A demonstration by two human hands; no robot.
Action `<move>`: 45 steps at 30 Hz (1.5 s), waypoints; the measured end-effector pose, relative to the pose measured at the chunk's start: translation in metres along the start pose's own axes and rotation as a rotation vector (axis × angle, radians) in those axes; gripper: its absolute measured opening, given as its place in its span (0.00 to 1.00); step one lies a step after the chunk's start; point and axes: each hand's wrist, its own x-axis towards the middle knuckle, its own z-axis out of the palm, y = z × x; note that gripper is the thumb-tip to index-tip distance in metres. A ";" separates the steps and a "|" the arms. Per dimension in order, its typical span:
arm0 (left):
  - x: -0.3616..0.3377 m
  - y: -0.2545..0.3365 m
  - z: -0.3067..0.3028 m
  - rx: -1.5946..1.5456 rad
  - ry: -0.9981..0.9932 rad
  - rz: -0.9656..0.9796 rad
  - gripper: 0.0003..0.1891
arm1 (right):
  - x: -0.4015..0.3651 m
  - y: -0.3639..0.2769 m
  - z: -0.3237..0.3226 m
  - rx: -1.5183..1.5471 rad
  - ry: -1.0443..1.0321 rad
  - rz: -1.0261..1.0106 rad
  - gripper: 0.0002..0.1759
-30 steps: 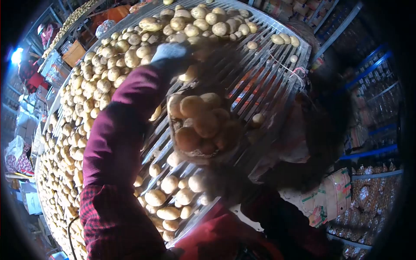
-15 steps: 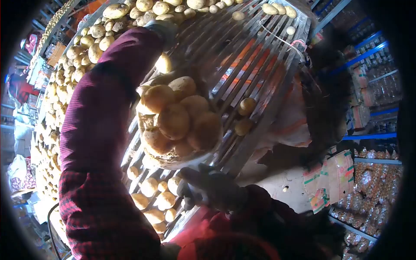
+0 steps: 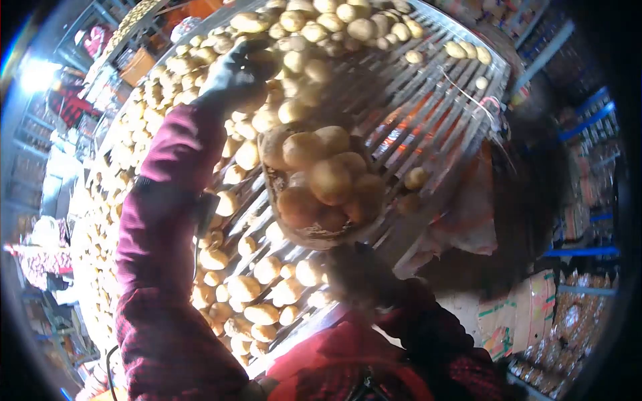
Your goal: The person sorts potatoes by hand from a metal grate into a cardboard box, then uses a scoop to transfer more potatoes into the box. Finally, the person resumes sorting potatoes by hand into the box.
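Note:
My left hand, in a dark glove, is stretched out over the potato pile at the upper left. Its fingers are blurred and partly hidden among the potatoes. A round clear container full of large potatoes is in the middle of the view, above the slatted metal table. At the container's near rim is my right hand, gloved and in shadow, with its fingers closed on the edge. Loose potatoes lie on the slats to the left of my right hand.
A few potatoes lie by the far right edge of the slats, near a pink-and-white string. Printed sacks and shelves of bagged goods stand at the right. Another person in red is at the far left.
The view has shifted, showing more of the pile. My left hand has moved left over the potatoes. The container and my right hand have moved slightly up and to the right in the view.

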 end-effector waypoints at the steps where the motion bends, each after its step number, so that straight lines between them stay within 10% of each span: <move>1: -0.007 -0.007 -0.022 0.119 -0.043 0.185 0.25 | -0.007 0.006 0.003 -0.025 -0.003 -0.051 0.05; 5: -0.078 0.076 -0.080 -0.525 -0.016 -0.472 0.27 | 0.011 -0.020 -0.003 0.555 -0.021 0.447 0.08; 8: -0.129 0.082 -0.120 -0.745 -0.064 -0.267 0.29 | 0.044 -0.066 -0.035 1.087 -0.167 0.946 0.14; 14: -0.269 0.134 -0.196 -0.349 0.252 -0.411 0.26 | 0.082 -0.112 -0.020 1.313 -0.625 0.866 0.24; 25: -0.595 0.233 -0.274 -0.289 0.743 -0.680 0.18 | 0.127 -0.263 0.059 1.005 -1.475 0.863 0.11; 37: -0.927 0.346 -0.109 -0.270 1.683 -0.700 0.22 | 0.073 -0.443 0.184 0.652 -2.161 0.624 0.20; 45: -0.981 0.432 0.008 -0.410 2.166 -0.763 0.26 | 0.025 -0.519 0.245 0.317 -2.572 0.204 0.17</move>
